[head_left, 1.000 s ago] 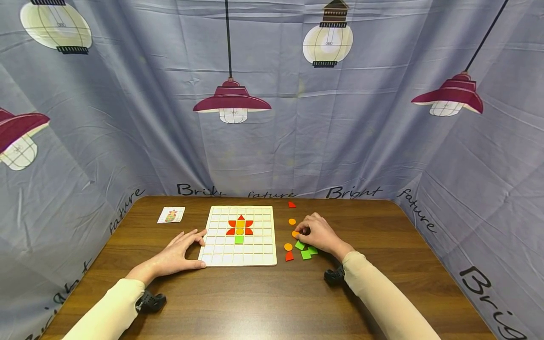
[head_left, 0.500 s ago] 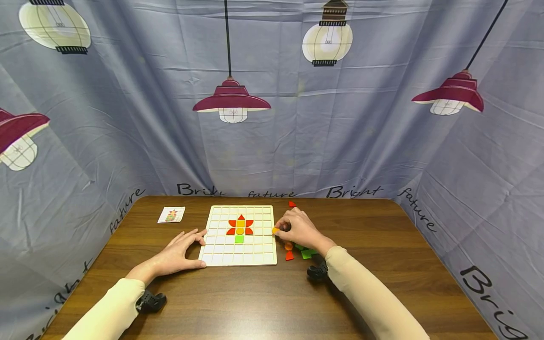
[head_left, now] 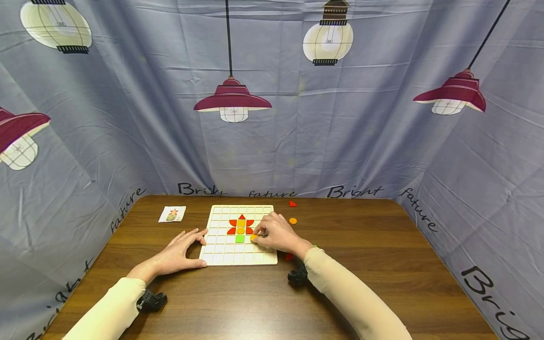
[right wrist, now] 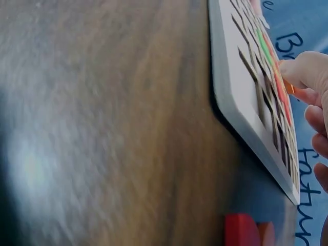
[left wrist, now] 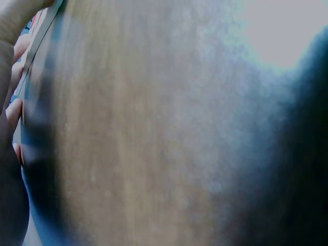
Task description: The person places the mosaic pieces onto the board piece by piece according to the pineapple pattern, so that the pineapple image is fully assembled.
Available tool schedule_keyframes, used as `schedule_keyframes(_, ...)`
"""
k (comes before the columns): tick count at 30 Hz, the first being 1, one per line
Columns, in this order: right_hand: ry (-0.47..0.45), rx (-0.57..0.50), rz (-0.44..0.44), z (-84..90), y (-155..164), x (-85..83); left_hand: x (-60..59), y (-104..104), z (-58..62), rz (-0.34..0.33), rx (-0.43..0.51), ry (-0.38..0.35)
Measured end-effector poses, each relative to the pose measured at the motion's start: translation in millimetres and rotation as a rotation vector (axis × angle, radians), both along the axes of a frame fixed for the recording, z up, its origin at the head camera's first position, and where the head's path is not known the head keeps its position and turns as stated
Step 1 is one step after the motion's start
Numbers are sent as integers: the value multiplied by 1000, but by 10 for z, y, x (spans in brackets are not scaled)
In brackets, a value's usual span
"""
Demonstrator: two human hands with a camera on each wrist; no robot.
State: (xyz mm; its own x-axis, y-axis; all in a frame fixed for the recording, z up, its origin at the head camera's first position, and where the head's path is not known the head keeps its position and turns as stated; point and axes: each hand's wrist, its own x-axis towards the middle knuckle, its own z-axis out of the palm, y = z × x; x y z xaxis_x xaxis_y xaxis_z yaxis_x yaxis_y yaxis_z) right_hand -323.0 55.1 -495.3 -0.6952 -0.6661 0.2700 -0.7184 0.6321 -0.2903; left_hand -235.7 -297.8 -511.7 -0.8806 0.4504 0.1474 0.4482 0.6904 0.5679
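Note:
In the head view my right hand (head_left: 278,233) pinches an orange disc (head_left: 253,238) over the white grid board (head_left: 221,258), just right of the green square (head_left: 240,239). The right wrist view shows the orange disc (right wrist: 289,87) between thumb and finger, its edge tilted. On the board, red pieces (head_left: 250,223) surround a yellow-orange square (head_left: 241,223) and a yellow-orange disc (head_left: 240,231). My left hand (head_left: 172,257) touches the board's left edge, thumb near the lower-left corner, fingers spread along the side. Part of the left hand (left wrist: 14,82) shows in the left wrist view.
A small printed card (head_left: 172,214) lies at the back left of the wooden table (head_left: 238,302). Right of the board are a red piece (head_left: 293,204) and an orange disc (head_left: 293,221). Another red piece (head_left: 289,257) is partly behind my right arm, which hides most of the green squares.
My right hand has picked up an orange disc from the loose pieces and carried it left over the board. The left hand stays at the board's edge.

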Motion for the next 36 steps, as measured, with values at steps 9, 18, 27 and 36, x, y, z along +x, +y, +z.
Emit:
schedule_keyframes(9,11,24,-2,-43,-100,5,-4,4,1,0,-6,4)
schedule_keyframes(18,-2,38,-11,-55,-114,3,1,2,12,3,-8,5)
schedule_keyframes(27,-9,-2,-3,-58,-108,3,2,4,0,3,-12,8)
schedule_keyframes(36,0,-7,-6,-51,-104,20,6,10,-1,1,-9,11)
